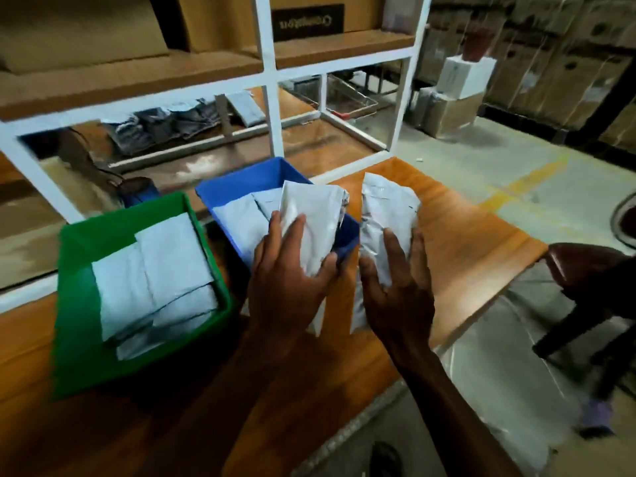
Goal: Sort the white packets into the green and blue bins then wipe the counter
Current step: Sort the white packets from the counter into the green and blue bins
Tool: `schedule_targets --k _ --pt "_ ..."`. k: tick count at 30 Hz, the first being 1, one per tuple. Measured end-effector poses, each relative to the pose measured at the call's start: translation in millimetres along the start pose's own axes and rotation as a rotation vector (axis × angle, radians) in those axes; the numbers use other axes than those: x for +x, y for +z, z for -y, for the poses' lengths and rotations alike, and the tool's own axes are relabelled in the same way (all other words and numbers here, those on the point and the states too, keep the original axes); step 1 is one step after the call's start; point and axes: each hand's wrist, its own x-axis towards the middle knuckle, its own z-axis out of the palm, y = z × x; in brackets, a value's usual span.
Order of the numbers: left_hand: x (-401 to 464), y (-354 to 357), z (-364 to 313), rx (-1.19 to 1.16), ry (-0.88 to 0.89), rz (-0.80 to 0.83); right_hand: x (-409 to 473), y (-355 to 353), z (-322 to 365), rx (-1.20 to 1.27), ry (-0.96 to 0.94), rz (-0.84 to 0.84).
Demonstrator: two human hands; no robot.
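My left hand (289, 280) grips a white packet (311, 218) and holds it above the near right corner of the blue bin (241, 177). My right hand (395, 290) grips a second, crumpled white packet (389, 208) just right of that bin, over the wooden counter (464, 235). Inside the blue bin lie two more white packets (241, 218). To its left stands the green bin (79, 321), holding several white packets (155, 280) in an overlapping stack.
Behind the bins rises a white-framed shelf unit (272, 80) with cardboard boxes and folded jeans (161, 125). A dark chair (585, 270) stands right of the counter's end. Wrapped boxes (454, 98) sit on the concrete floor beyond.
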Motion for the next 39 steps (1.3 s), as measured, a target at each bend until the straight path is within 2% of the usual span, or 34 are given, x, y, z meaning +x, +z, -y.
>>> schedule_targets --k 6,11,16,21,31,36,39 --pt "36.8 -6.6 0.9 0.158 -0.243 -0.166 88.9 38.3 11.1 0.127 -0.205 0.207" --pt "38.4 -29.8 26.5 0.319 -0.431 -0.282 124.5 83.2 48.4 0.222 -0.393 0.370" --pt "37.8 -45.1 50.4 0.326 -0.563 -0.309 116.8 144.2 91.2 0.116 -0.450 0.595" --pt "54.2 -50.7 68.5 0.323 -0.555 -0.303 107.8 200.8 120.1 -0.101 -0.447 0.847" --pt "69.6 -36.1 91.3 0.293 -0.603 -0.306 87.7 235.6 107.7 -0.342 -0.451 1.032" --pt "72.2 -27.3 73.4 0.322 -0.637 -0.300 104.1 229.8 114.8 -0.238 -0.368 1.144" --pt "77.4 -19.3 64.2 0.344 -0.628 -0.269 128.9 206.6 112.0 -0.056 -0.332 1.094"
